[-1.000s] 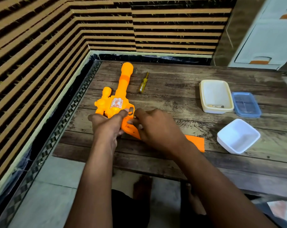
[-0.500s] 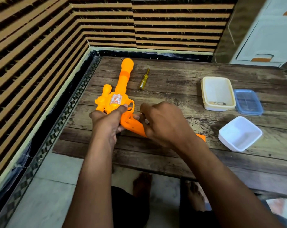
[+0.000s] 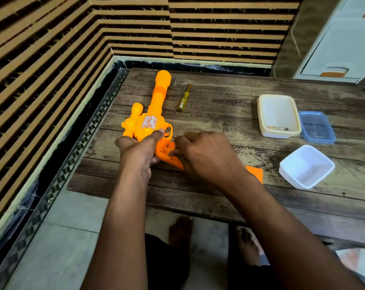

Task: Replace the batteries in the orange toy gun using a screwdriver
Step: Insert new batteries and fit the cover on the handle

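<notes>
Wooden table [image 3: 219, 197], left edge: left hand [image 3: 138, 152] gripping orange toy gun [image 3: 154, 114], right hand [image 3: 206, 158] curled at its grip, pinch unclear; screwdriver [image 3: 184, 98] near far edge.

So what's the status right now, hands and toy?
Left hand grips orange toy gun. Right hand fingers work at its handle. Screwdriver idle on table. Nothing in the way.

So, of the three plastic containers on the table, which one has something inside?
The cream rectangular container, farthest from the person, holds small items at its near end. The white square container looks empty; the blue one looks like a flat lid.
</notes>
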`<state>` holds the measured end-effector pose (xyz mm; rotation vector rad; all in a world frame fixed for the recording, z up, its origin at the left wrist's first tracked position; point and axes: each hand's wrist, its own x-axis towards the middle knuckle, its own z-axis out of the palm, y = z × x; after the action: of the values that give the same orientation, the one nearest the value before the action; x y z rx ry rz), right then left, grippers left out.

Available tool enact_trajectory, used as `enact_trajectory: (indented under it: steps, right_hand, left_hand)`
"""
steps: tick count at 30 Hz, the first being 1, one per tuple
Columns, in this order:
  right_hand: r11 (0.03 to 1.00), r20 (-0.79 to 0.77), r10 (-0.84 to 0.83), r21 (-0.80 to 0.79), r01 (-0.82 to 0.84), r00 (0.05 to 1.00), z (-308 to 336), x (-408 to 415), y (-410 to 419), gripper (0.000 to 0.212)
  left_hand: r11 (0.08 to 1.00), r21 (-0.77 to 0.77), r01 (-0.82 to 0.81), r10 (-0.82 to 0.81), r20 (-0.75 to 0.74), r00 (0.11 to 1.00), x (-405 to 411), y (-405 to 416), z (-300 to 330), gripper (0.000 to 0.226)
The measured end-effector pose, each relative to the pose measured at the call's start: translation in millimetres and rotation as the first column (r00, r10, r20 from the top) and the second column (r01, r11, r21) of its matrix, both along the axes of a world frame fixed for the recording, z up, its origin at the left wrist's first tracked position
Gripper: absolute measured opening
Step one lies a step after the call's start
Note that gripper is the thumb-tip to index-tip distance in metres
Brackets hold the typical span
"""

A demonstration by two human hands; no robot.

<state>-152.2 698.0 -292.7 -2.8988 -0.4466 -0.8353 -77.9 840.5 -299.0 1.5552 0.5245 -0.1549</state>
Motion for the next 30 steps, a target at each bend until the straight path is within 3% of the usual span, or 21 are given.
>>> enact_trajectory:
  steps: [12, 25, 30]
  right_hand:
    - [0.965, -0.092, -0.064, -0.261, 0.038, 0.994, 5, 1, 11, 0.019]
    - [0.969, -0.198, -0.107, -0.240, 0.057, 0.974, 17, -1, 14, 0.017]
    - [0.991, -0.243, -0.086, -0.125, 0.057, 0.966, 17, -2, 15, 0.028]
  left_hand:
    - [0.999, -0.036, -0.008, 0.008, 0.015, 1.000, 2, 0, -4, 0.076]
    - [0.996, -0.084, -0.022, 0.021, -0.020, 1.000, 5, -1, -1, 0.074]
    - [0.993, -0.111, -0.026, 0.024, -0.014, 1.000, 5, -2, -2, 0.072]
